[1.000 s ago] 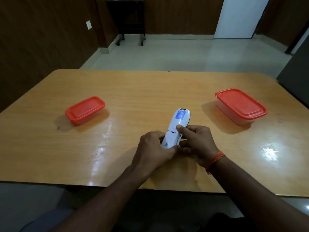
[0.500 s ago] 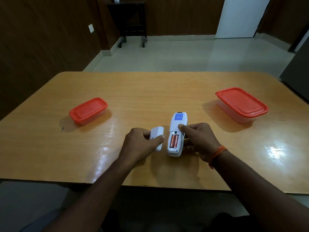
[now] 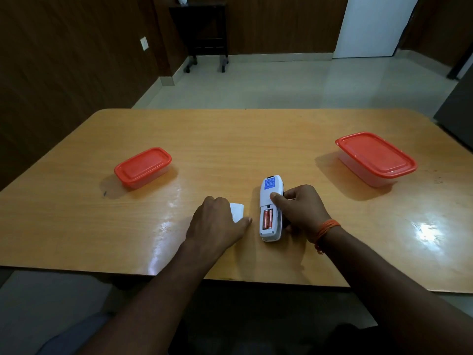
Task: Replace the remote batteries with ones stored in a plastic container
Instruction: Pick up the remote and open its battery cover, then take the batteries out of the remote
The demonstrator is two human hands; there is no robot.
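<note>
Right hand (image 3: 300, 210) grips the white plastic remote (image 3: 270, 208), its two orange batteries (image 3: 268, 219) exposed. Left hand (image 3: 217, 222) holds the white battery cover (image 3: 237, 212) on the wooden table (image 3: 230, 149).

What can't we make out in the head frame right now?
- Both containers' contents, left and right: red lids and cloudy walls hide them.
- Battery cover: mostly under the left hand.
- Remote buttons: face down.
- Batteries and blue label: print too small to read.
</note>
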